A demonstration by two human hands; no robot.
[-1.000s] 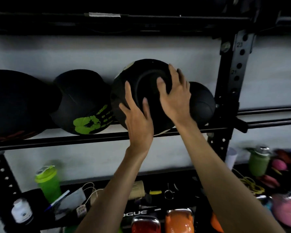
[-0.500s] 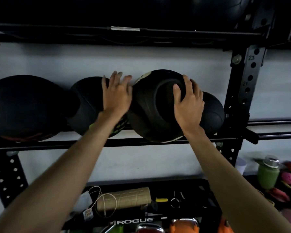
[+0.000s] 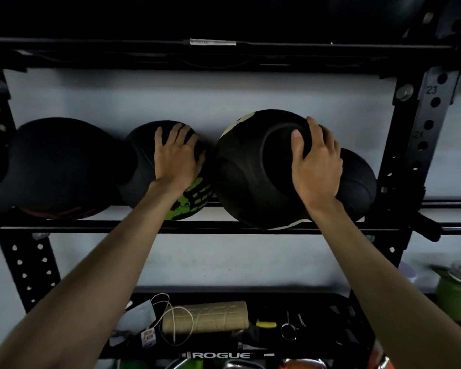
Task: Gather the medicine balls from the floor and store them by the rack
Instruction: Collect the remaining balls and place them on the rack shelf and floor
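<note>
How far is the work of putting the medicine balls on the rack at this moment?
Done, as it looks: four balls lie in a row on the rack rail, including the far-left ball and the small right-end ball. In hand: the left hand rests flat on the green-print ball, and the right hand on the large black ball, seemingly settling them. Left: the floor is out of view, so I cannot tell.

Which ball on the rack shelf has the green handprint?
The second ball from the left, under the left hand. Its lower side carries a green handprint; the other three balls show none.
</note>
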